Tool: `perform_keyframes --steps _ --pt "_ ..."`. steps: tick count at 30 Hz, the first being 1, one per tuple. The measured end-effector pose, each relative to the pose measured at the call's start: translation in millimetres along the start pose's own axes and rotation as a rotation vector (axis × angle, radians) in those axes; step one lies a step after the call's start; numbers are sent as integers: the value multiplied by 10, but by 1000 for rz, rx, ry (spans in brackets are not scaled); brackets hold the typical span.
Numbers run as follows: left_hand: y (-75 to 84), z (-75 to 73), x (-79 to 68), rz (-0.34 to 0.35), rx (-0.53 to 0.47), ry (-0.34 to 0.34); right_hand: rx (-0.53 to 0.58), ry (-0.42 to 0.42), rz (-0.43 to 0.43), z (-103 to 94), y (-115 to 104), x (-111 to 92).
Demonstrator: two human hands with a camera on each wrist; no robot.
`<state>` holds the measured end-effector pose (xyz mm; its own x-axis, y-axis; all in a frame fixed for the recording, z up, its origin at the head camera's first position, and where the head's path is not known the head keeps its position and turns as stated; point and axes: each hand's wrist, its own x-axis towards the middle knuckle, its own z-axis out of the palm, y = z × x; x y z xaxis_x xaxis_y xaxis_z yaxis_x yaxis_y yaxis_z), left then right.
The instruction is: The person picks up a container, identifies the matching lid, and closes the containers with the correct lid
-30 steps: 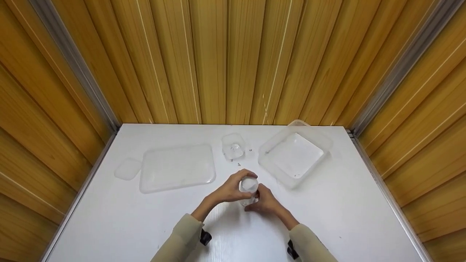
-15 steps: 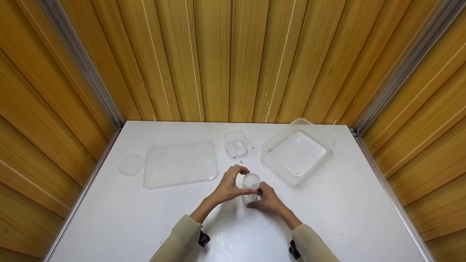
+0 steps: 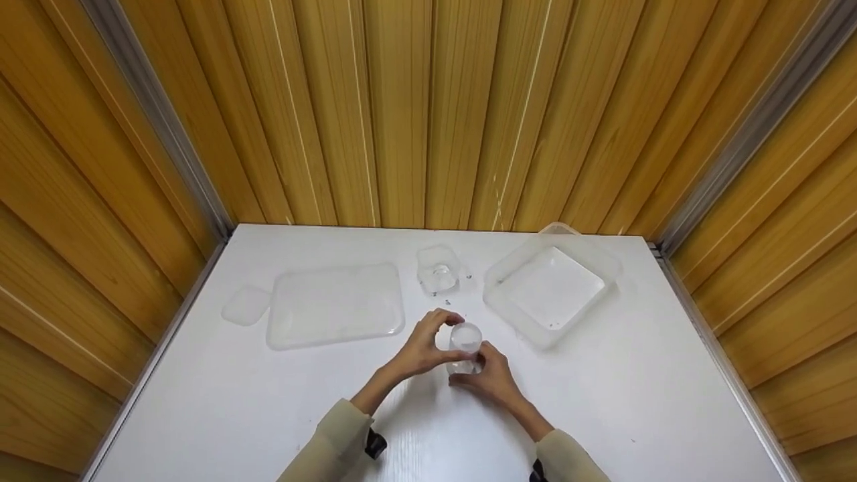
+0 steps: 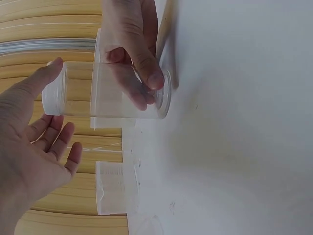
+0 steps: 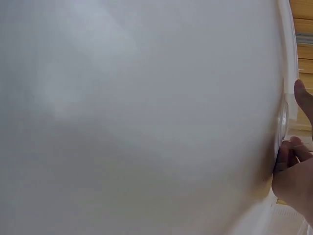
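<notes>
Left wrist view: 1 clear jar (image 4: 107,90), approx. upright btwn the hands; can't tell if its base touches the bench (image 3: 602,415). L hand (image 3: 416,349) pinches the jar cap (image 4: 52,93) w/ thumb + fingers; R hand (image 3: 494,376) grips the jar low, nr base. Progress, my read: cap's on, tightness can't be told, so that bit's mostly done. Head view: tub (image 3: 519,319) & small box (image 3: 438,258) uncovered at back; large flat lid (image 3: 335,306) & small flat lid (image 3: 246,306) lying apart from them, left side, so nothing's done there afaict. Count: 1 jar, 1 cap, 1 tub, 1 box, 2 flat lids, 2 hands. Few specks (image 3: 447,302) nr box, too small to ID.
</notes>
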<state>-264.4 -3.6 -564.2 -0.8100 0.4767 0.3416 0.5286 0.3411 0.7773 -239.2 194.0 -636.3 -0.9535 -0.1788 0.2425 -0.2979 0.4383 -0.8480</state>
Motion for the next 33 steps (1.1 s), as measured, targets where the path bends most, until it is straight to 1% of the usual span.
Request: perform_keyframes --steps 7,8,10,11,12,13,15,18,20,22,26,29,31,33 --pt "-32 -100 82 -42 -188 -215 14 -70 60 -81 -9 5" --pt "-32 -101 89 -49 -201 -237 10 -74 60 -92 -7 5" --pt "-31 -71 92 -56 -218 -257 3 -78 69 -114 -4 -3" --pt "-27 -42 86 -56 -215 -248 -3 -81 76 -123 1 -9" --pt "-24 -4 77 -51 -207 -223 -13 -85 79 -132 6 -16" --pt "-20 39 64 -48 -199 -186 -19 -88 78 -139 11 -21" --pt "-10 120 34 -40 -173 -86 -26 -97 73 -138 24 -21" --pt "0 201 -18 -40 -138 59 -38 -104 47 -110 38 -8" --pt "1 241 -41 -49 -122 111 -38 -103 37 -94 43 -7" --pt "1 280 -44 -56 -124 135 -47 -94 36 -91 39 -10" --pt "5 346 -2 -67 -165 150 -50 -88 28 -108 25 7" --pt "-1 352 23 -74 -197 163 -53 -98 19 -101 12 36" --pt "-17 341 30 -71 -211 173 -51 -109 28 -92 4 50" --pt "-29 314 42 -65 -229 166 -48 -108 30 -88 -2 63"
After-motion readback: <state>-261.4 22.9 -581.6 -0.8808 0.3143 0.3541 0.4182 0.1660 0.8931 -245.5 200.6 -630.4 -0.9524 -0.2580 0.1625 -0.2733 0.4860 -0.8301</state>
